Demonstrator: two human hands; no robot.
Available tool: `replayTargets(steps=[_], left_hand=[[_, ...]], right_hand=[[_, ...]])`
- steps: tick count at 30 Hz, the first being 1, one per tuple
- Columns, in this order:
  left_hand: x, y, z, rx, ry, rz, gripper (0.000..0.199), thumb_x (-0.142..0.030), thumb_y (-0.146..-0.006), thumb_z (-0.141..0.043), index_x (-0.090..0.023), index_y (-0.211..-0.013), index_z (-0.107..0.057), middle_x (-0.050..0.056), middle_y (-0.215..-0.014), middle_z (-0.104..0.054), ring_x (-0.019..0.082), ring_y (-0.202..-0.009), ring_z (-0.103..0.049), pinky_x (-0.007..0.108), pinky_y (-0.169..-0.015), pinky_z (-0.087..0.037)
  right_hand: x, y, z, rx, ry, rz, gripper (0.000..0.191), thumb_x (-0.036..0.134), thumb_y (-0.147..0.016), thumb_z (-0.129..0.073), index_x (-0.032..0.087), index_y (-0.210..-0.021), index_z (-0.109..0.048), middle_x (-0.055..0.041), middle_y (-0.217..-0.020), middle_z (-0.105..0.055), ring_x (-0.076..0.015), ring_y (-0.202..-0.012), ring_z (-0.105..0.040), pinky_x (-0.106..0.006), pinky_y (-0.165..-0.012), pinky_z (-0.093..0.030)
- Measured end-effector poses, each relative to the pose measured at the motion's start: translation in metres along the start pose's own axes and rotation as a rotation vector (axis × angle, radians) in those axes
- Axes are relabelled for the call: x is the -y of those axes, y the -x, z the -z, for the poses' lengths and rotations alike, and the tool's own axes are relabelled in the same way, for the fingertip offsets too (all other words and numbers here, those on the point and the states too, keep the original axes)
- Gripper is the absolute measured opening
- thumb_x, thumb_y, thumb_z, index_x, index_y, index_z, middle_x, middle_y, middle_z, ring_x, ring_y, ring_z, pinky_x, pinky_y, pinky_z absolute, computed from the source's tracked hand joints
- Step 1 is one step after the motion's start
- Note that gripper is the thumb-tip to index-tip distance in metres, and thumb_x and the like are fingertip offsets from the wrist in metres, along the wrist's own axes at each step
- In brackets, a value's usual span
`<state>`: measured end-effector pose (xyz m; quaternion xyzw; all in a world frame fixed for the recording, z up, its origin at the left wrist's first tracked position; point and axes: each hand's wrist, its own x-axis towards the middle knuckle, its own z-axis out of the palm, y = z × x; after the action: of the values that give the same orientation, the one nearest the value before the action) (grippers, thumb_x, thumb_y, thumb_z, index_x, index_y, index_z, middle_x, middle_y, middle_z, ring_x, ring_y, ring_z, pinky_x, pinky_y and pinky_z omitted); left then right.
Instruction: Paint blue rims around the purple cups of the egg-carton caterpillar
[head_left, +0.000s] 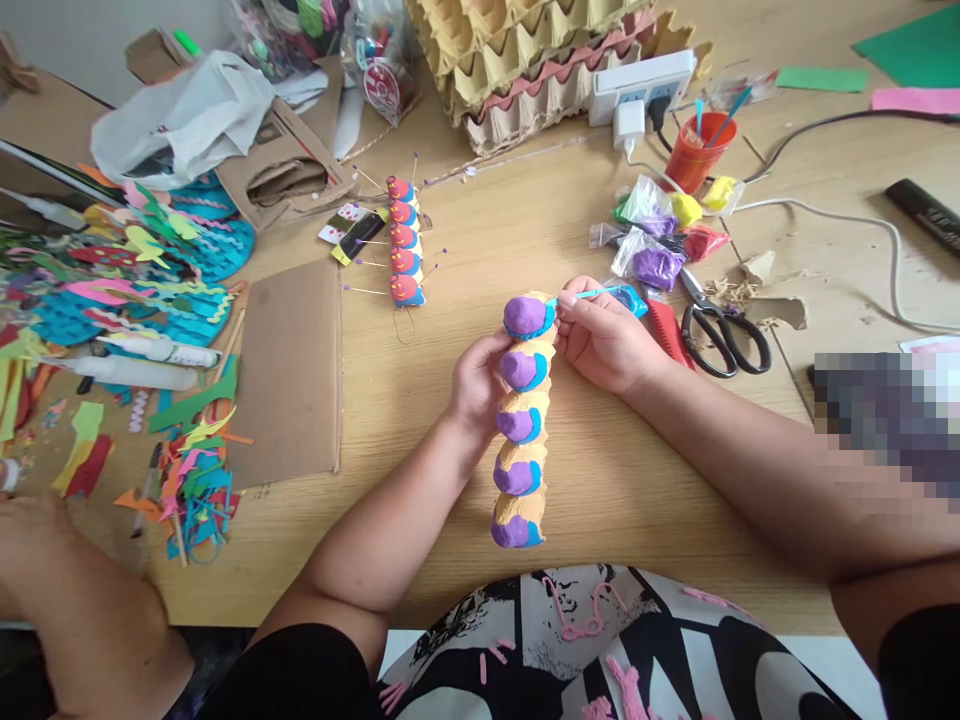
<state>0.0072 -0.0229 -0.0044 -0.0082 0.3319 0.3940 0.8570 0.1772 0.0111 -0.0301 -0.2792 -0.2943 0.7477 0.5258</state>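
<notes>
A strip of egg carton (551,400) with several bumps runs lengthwise toward me over the table. Purple clay caps the bumps, and blue clay edges them. My left hand (480,380) grips the strip's left side near its far end. Between the pinched fingers of my right hand (604,335) is a thin light-blue stick (589,294), whose tip touches the blue clay on the farthest bump. Farther back stands a similar finished-looking strip (406,240) in red and blue, with small faces and pin-like legs.
Black-handled scissors (724,335) and bagged clay (656,262) lie on the right, by an orange cup (701,150) and a power strip (643,82). Egg trays (525,60) are stacked behind. Cardboard (289,370) and paper scraps (195,470) lie left, near another person's arm (90,610).
</notes>
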Motion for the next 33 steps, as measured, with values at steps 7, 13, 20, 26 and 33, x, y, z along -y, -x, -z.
replayTargets(steps=[7, 13, 20, 26, 33], left_hand=[[0.0, -0.004, 0.005, 0.001, -0.088, -0.048, 0.015, -0.031, -0.095, -0.056, -0.023, -0.089, -0.067, 0.0, -0.061, -0.061, 0.016, -0.039, -0.051, 0.026, -0.042, -0.04], [0.002, -0.003, 0.002, -0.012, -0.055, -0.093, 0.014, -0.026, -0.096, -0.056, -0.022, -0.088, -0.067, 0.001, -0.063, -0.064, 0.016, -0.042, -0.056, 0.025, -0.043, -0.043], [0.0, 0.006, -0.012, -0.015, -0.024, -0.071, 0.021, -0.027, -0.097, -0.049, -0.021, -0.081, -0.06, 0.0, -0.054, -0.057, 0.017, -0.037, -0.053, 0.025, -0.037, -0.039], [-0.001, 0.012, -0.02, -0.023, 0.04, 0.014, 0.015, -0.028, -0.095, -0.056, -0.024, -0.081, -0.057, -0.002, -0.052, -0.055, 0.014, -0.032, -0.045, 0.022, -0.036, -0.029], [-0.002, 0.01, -0.017, 0.018, 0.036, -0.013, 0.016, -0.027, -0.096, -0.051, -0.024, -0.08, -0.054, -0.001, -0.055, -0.055, 0.013, -0.034, -0.046, 0.022, -0.036, -0.025]], right_hand=[[0.002, 0.002, -0.001, 0.0, -0.049, -0.048, 0.053, 0.043, -0.065, -0.102, 0.025, -0.081, -0.055, 0.009, -0.069, -0.062, -0.0097, -0.065, -0.062, -0.021, -0.063, -0.055], [0.003, 0.002, -0.002, -0.017, -0.054, -0.048, 0.054, 0.041, -0.064, -0.103, 0.025, -0.082, -0.055, 0.0093, -0.069, -0.062, -0.009, -0.066, -0.064, -0.02, -0.064, -0.056], [0.0, 0.0, 0.0, -0.013, 0.098, 0.09, 0.054, 0.051, -0.07, -0.101, 0.026, -0.087, -0.057, 0.0072, -0.074, -0.065, -0.0095, -0.068, -0.06, -0.023, -0.065, -0.052], [0.001, 0.001, -0.002, -0.134, 0.194, 0.266, 0.052, 0.053, -0.071, -0.1, 0.027, -0.084, -0.058, 0.0074, -0.072, -0.06, -0.0095, -0.065, -0.053, -0.025, -0.062, -0.045], [0.002, -0.004, 0.002, -0.04, 0.04, 0.086, 0.056, 0.047, -0.065, -0.103, 0.026, -0.081, -0.054, 0.0082, -0.068, -0.055, -0.0097, -0.063, -0.05, -0.024, -0.06, -0.044]])
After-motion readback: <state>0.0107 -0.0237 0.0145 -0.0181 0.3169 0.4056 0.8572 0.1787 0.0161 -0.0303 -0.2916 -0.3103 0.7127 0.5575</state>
